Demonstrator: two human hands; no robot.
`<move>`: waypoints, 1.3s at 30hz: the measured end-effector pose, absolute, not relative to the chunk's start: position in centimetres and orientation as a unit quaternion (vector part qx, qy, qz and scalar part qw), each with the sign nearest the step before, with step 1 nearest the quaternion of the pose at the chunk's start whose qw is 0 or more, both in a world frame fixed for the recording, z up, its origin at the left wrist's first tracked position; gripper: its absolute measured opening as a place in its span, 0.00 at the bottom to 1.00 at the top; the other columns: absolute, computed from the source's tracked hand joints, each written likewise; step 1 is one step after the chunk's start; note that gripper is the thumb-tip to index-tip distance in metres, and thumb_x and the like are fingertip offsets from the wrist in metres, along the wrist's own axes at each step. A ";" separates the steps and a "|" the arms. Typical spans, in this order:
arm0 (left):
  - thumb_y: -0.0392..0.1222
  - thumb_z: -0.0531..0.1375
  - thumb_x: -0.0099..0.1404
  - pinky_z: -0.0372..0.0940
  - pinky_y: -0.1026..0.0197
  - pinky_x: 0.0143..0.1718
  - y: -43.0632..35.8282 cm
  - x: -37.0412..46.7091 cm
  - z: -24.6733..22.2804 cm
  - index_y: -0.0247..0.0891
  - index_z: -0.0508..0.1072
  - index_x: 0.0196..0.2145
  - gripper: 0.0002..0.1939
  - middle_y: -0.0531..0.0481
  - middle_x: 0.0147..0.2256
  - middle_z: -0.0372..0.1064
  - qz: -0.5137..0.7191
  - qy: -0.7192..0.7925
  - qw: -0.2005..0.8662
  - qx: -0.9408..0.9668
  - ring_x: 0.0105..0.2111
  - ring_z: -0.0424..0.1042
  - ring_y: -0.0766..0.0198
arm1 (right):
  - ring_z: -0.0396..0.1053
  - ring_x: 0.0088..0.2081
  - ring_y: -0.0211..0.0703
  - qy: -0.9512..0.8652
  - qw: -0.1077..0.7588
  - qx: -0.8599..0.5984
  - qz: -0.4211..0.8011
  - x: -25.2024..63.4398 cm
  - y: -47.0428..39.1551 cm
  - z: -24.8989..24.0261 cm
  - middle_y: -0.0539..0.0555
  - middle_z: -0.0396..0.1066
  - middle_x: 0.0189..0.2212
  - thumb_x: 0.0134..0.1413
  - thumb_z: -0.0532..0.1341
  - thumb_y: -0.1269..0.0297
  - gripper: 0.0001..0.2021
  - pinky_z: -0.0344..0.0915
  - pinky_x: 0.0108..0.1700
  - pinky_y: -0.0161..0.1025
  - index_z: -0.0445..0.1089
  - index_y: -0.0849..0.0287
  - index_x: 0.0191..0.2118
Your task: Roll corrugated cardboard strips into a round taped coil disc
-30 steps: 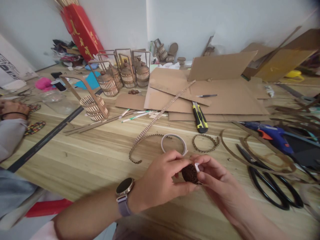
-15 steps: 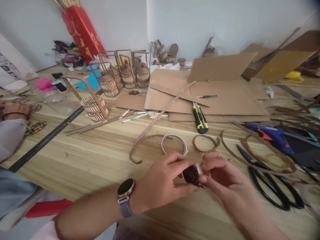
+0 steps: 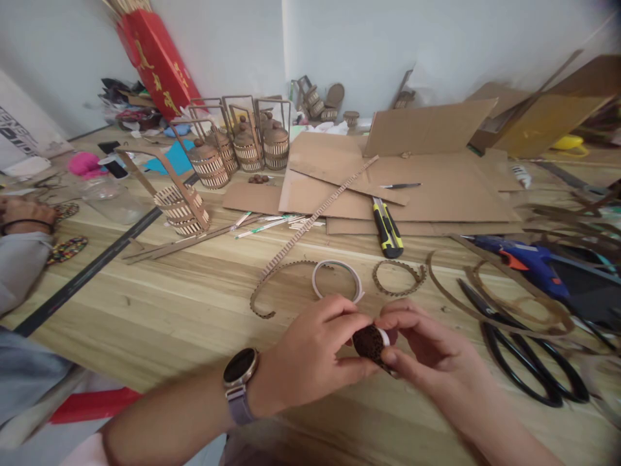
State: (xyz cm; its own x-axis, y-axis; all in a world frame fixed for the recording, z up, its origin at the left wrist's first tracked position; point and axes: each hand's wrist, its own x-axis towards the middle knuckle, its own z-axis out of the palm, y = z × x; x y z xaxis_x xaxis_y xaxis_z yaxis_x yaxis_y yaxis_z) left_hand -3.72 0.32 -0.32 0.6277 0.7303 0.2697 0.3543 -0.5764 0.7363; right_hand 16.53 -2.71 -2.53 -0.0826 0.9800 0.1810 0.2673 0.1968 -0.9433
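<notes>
My left hand (image 3: 317, 353) pinches a small dark brown corrugated cardboard coil (image 3: 367, 343) between thumb and fingers. From the other side my right hand (image 3: 427, 349) closes on the same coil, its thumb and fingertips at a white strip (image 3: 385, 337) along the coil's edge. Just beyond my hands lie a roll of white tape (image 3: 314, 279) and a loose ring of corrugated strip (image 3: 377, 285). Another curved corrugated strip (image 3: 253, 301) rests to the left of the tape.
Black scissors (image 3: 524, 362) and a blue glue gun (image 3: 533, 262) lie at right among brown strips. A yellow-black cutter (image 3: 387, 230) touches cardboard sheets (image 3: 436, 200). Small lidded baskets (image 3: 250, 147) stand at the back left. Another person's hand (image 3: 26, 212) is at far left.
My right fingers have moved slightly left and closer around the coil; the white strip now lies against the coil's edge. My left hand keeps its hold.
</notes>
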 end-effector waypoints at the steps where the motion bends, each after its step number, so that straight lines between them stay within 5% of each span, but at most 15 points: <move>1: 0.39 0.67 0.62 0.69 0.60 0.46 0.3 -3.7 -0.4 0.36 0.75 0.47 0.15 0.47 0.43 0.71 0.286 0.323 0.326 0.841 0.41 0.72 0.62 | 0.71 0.35 0.43 -0.632 0.445 -0.506 0.382 16.6 -2.7 -2.4 0.52 0.71 0.31 0.49 0.70 0.56 0.08 0.70 0.37 0.38 0.78 0.51 0.36; 11: 0.45 0.65 0.65 0.71 0.58 0.45 0.5 -3.6 -0.5 0.36 0.73 0.48 0.16 0.45 0.43 0.71 0.292 0.333 0.272 0.854 0.42 0.73 0.60 | 0.74 0.30 0.42 -0.593 0.484 -0.546 0.339 17.3 -2.8 -1.1 0.51 0.76 0.28 0.52 0.68 0.55 0.07 0.72 0.31 0.34 0.75 0.51 0.29; 22: 0.46 0.59 0.70 0.72 0.58 0.42 0.3 -3.5 -1.0 0.34 0.69 0.51 0.16 0.44 0.43 0.72 0.312 0.356 0.166 0.865 0.42 0.73 0.59 | 0.79 0.31 0.44 -0.629 0.362 -0.626 0.286 16.1 -4.1 -1.5 0.50 0.82 0.31 0.55 0.63 0.57 0.08 0.74 0.32 0.33 0.80 0.51 0.36; 39: 0.43 0.55 0.72 0.71 0.56 0.39 0.3 -3.5 -0.8 0.32 0.70 0.46 0.12 0.42 0.40 0.70 0.245 0.333 0.090 0.906 0.38 0.71 0.57 | 0.78 0.26 0.42 -0.670 0.351 -0.619 0.210 15.8 -4.1 -1.5 0.47 0.81 0.28 0.56 0.62 0.58 0.07 0.74 0.32 0.35 0.79 0.47 0.34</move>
State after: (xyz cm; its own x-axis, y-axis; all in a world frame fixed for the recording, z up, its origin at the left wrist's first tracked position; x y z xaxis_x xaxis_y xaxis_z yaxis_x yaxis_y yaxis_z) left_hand -3.50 0.32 -0.84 0.6584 0.6471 0.3844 0.5583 -0.7624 0.3271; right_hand 15.80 -4.13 -1.48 0.0133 0.9775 0.2104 0.6827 0.1449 -0.7162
